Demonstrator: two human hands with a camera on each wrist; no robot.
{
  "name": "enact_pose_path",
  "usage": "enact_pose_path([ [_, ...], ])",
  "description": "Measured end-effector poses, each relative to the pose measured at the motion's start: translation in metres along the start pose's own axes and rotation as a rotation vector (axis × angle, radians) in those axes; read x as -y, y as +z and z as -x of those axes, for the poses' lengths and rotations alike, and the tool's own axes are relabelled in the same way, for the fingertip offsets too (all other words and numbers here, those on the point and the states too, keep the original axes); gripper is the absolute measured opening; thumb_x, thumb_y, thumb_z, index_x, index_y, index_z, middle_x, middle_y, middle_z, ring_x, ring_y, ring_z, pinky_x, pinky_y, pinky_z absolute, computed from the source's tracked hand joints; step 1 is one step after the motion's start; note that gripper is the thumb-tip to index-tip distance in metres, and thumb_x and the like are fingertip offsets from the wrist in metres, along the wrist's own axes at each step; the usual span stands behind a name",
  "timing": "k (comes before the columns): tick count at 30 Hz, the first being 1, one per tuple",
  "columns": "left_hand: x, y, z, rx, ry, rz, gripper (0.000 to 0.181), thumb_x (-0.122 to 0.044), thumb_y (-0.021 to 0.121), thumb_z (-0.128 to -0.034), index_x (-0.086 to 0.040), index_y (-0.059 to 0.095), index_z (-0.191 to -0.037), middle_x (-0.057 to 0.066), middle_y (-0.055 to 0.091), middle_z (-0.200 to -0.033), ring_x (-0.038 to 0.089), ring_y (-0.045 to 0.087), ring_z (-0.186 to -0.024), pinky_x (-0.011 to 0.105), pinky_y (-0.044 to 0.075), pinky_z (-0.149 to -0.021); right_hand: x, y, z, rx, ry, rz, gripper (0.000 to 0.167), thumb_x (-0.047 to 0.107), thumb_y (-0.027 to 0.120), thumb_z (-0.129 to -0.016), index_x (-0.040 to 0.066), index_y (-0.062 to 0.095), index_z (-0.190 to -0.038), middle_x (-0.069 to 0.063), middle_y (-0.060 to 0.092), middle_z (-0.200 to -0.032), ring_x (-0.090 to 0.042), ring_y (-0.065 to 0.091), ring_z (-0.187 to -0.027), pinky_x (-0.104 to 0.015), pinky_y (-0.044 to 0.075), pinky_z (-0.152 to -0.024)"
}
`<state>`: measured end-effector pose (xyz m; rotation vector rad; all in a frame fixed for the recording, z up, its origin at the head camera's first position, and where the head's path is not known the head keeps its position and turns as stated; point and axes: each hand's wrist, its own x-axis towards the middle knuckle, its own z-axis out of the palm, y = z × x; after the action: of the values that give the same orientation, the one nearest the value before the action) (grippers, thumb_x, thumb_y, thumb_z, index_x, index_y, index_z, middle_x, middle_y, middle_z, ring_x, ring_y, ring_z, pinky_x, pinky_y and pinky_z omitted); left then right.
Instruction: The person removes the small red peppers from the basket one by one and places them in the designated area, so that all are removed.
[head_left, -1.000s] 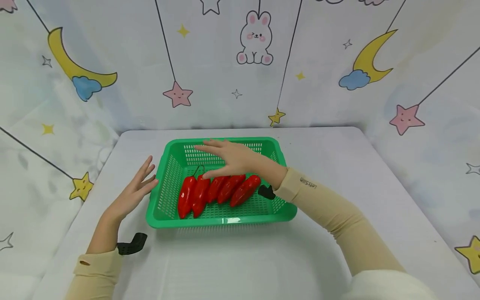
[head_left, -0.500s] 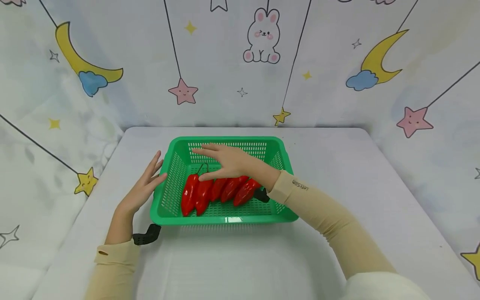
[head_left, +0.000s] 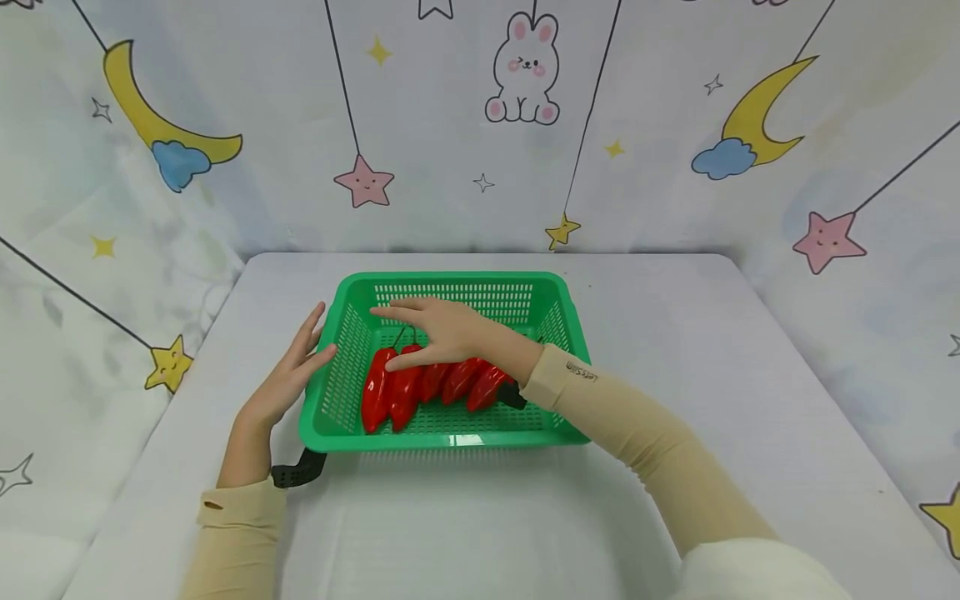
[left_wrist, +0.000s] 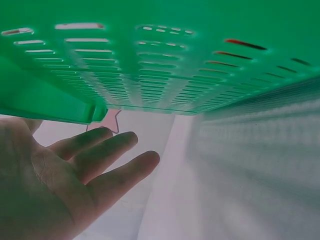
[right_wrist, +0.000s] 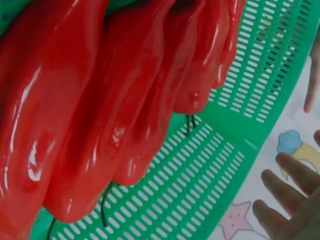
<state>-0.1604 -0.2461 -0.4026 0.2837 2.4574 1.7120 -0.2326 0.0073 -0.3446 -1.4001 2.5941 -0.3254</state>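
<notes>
Several red peppers (head_left: 377,392) lie side by side in a green basket (head_left: 465,442). Over the basket hovers my right hand (head_left: 442,333), fingers spread and holding nothing, above the peppers' stem ends. At the basket's left wall is my left hand (head_left: 285,379), its fingers extended and its thumb at the rim; whether it touches cannot be told. The left wrist view has the left hand (left_wrist: 75,180) beneath the rim beside the slotted basket wall (left_wrist: 165,65). In the right wrist view the peppers (right_wrist: 110,110) fill the left side, with fingers (right_wrist: 287,190) at the lower right.
The basket stands on a white table (head_left: 480,525) toward the back. Behind and beside the table hangs a cloth (head_left: 450,225) printed with moons, stars and a rabbit. A black wrist-mounted piece (head_left: 300,471) sits near the basket's front left corner.
My left hand has come rightward to the basket's left side. My right hand has shifted slightly left and lower over the peppers. The head view has shifted a little.
</notes>
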Motion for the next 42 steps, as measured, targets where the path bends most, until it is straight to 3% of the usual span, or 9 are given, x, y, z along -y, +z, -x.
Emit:
enact_pose_path([
  [17,0.004,0.002,-0.004,0.025,0.005,0.066,0.068,-0.027,0.042,-0.0969,-0.034,-0.005,-0.146,0.020,0.007,-0.149,0.044,0.019,-0.130,0.067,0.022,-0.092,0.001,0.012,-0.010,-0.004,-0.028,0.026,0.075,0.062,0.048,-0.082,0.026,0.028,-0.145,-0.003,0.032,-0.145,-0.019,0.031,-0.130,-0.038,0.034,-0.099],
  [29,0.004,0.007,-0.004,0.029,0.010,0.085,0.067,-0.029,0.041,-0.0969,-0.033,-0.004,-0.147,0.013,0.005,-0.151,0.041,0.024,-0.127,0.064,0.026,-0.093,0.002,0.020,-0.016,0.023,-0.016,0.043,0.076,0.064,0.048,-0.082,0.027,0.028,-0.145,-0.005,0.032,-0.145,-0.020,0.030,-0.131,-0.038,0.036,-0.097],
  [36,0.006,0.008,-0.004,0.039,0.019,0.115,0.066,-0.028,0.040,-0.0971,-0.031,-0.003,-0.147,0.003,-0.006,-0.152,0.038,0.009,-0.133,0.065,0.024,-0.093,0.002,0.029,-0.020,0.061,-0.008,0.055,0.078,0.067,0.045,-0.081,0.027,0.028,-0.145,-0.005,0.031,-0.146,-0.019,0.029,-0.131,-0.038,0.036,-0.097],
  [42,0.007,0.010,-0.005,0.039,0.020,0.121,0.069,-0.031,0.043,-0.0957,-0.033,-0.002,-0.147,0.003,-0.005,-0.152,0.039,0.013,-0.133,0.063,0.031,-0.089,0.001,0.036,-0.023,0.092,0.015,0.087,0.079,0.070,0.043,-0.079,0.029,0.026,-0.145,-0.006,0.030,-0.146,-0.020,0.029,-0.131,-0.037,0.039,-0.095],
])
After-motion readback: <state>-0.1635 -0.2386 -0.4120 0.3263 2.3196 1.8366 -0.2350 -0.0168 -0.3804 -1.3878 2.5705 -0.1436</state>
